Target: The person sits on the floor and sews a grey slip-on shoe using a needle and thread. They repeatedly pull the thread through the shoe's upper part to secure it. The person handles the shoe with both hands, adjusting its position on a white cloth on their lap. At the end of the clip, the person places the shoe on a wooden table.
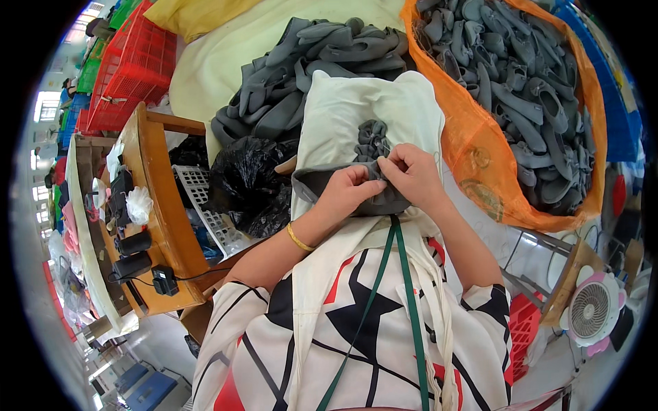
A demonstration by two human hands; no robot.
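A grey cloth shoe (310,182) lies across my lap, its opening toward the left. My left hand (346,193) is closed on the shoe's edge, thumb and forefinger pinched together. Close beside it, the fingertips of my right hand (415,175) are also pinched at the shoe's edge; anything finer between them is too small to make out. Just beyond my hands, a small heap of gathered grey fabric pieces (372,137) rests on a white cushion-like cloth (404,99).
Grey shoes (274,89) are piled on pale sheeting ahead. An orange woven sack (473,161) full of grey shoes stands at right. To the left are a black plastic bag (250,181), a wooden table (161,226) and red crates (133,68). A fan (593,309) sits at lower right.
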